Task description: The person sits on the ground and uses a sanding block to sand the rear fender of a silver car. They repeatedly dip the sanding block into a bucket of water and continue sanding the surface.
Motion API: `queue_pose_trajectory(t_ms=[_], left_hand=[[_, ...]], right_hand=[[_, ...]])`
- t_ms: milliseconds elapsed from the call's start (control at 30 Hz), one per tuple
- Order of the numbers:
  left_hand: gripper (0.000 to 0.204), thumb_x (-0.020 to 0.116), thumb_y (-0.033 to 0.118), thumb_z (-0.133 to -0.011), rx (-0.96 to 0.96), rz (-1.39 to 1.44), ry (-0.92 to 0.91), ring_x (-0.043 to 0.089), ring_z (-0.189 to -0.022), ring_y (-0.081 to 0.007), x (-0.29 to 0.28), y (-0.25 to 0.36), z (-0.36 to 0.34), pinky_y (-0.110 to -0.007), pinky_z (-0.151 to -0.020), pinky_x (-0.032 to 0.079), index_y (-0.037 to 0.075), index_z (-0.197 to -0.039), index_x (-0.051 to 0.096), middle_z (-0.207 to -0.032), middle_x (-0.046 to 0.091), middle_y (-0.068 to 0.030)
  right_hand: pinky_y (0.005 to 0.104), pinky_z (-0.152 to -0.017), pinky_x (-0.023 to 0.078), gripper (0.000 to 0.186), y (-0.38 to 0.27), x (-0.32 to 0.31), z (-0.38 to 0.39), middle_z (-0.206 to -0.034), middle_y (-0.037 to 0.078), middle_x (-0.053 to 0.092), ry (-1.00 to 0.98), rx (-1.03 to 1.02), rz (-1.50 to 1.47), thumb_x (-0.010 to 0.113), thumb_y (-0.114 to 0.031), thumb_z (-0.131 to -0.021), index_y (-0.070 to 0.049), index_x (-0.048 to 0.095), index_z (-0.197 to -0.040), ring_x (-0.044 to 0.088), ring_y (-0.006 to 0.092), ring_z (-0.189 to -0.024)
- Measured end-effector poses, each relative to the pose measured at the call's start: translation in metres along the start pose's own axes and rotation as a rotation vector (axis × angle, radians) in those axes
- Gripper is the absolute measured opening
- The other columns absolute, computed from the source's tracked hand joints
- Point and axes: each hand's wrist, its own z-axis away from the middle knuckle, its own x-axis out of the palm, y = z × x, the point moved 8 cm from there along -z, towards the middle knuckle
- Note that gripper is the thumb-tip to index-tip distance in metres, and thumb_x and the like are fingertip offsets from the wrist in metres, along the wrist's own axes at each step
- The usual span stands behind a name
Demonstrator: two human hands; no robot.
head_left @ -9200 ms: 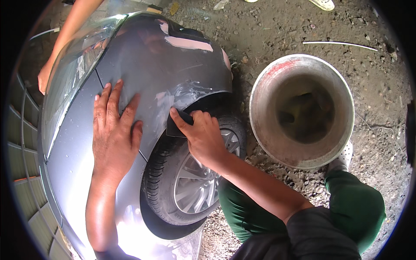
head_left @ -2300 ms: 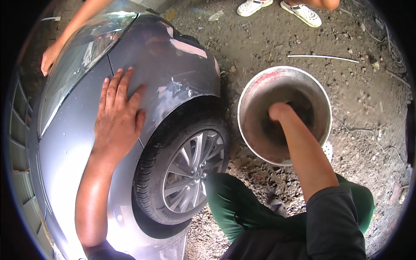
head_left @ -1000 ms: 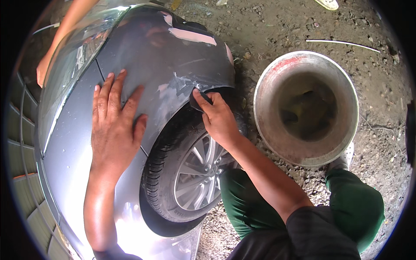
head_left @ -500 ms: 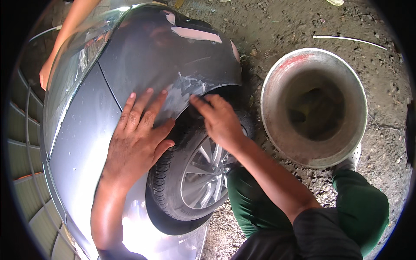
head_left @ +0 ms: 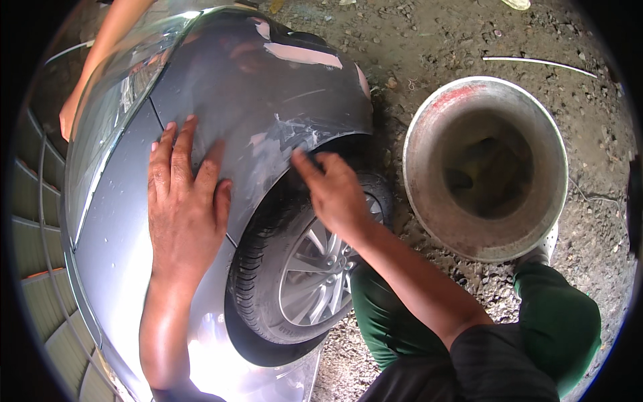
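Note:
My left hand [head_left: 184, 208] lies flat on the grey car fender [head_left: 207, 94], left of the wheel arch, fingers spread. My right hand [head_left: 331, 194] is curled at the arch's upper lip, beside a scuffed patch with whitish smears [head_left: 295, 130]; it is blurred, and what its fingers hold is hidden against the dark arch. Below it shows the tyre [head_left: 254, 281] with a silver spoked wheel [head_left: 315, 288]. Pale pink patches [head_left: 301, 55] mark the upper fender. A large whitish bucket [head_left: 422, 154] of murky water with dark, indistinct contents inside stands right of my right hand.
Another person's arm [head_left: 107, 53] reaches along the car's glossy top-left part, and a white shoe [head_left: 512, 3] shows at the top edge. My green-clad legs [head_left: 556, 321] bend below the bucket. A thin white strip [head_left: 536, 61] and a wire [head_left: 593, 197] lie on the gritty ground.
My right hand, inside the bucket 2.3 seconds ago, moved to the arch with a black pad visible, then shifted slightly left. My left hand slid rightward, then back left and up.

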Motion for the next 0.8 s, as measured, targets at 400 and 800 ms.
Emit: queue_pose_trajectory(t_ms=[400, 800], left_hand=[[0.053, 0.076, 0.012, -0.095, 0.015, 0.014, -0.043, 0.034, -0.161, -0.0429, 0.007, 0.001, 0.001, -0.059, -0.133, 0.029, 0.014, -0.147, 0.065, -0.170, 0.043, -0.0174], [0.055, 0.076, 0.014, -0.095, 0.034, 0.015, -0.046, 0.033, -0.162, -0.0418, 0.006, 0.001, 0.002, -0.060, -0.134, 0.026, 0.014, -0.149, 0.063, -0.170, 0.043, -0.0165]], right_hand=[[0.0520, -0.090, 0.055, 0.072, -0.010, -0.003, 0.007, -0.114, 0.025, 0.067, -0.013, -0.077, -0.022, 0.070, 0.001, -0.091, -0.016, 0.057, -0.159, 0.068, 0.0416, -0.103], [0.0518, -0.091, 0.055, 0.062, 0.010, -0.013, -0.003, -0.114, 0.024, 0.068, 0.001, 0.017, 0.034, 0.071, -0.003, -0.093, -0.016, 0.064, -0.154, 0.069, 0.0398, -0.106]])
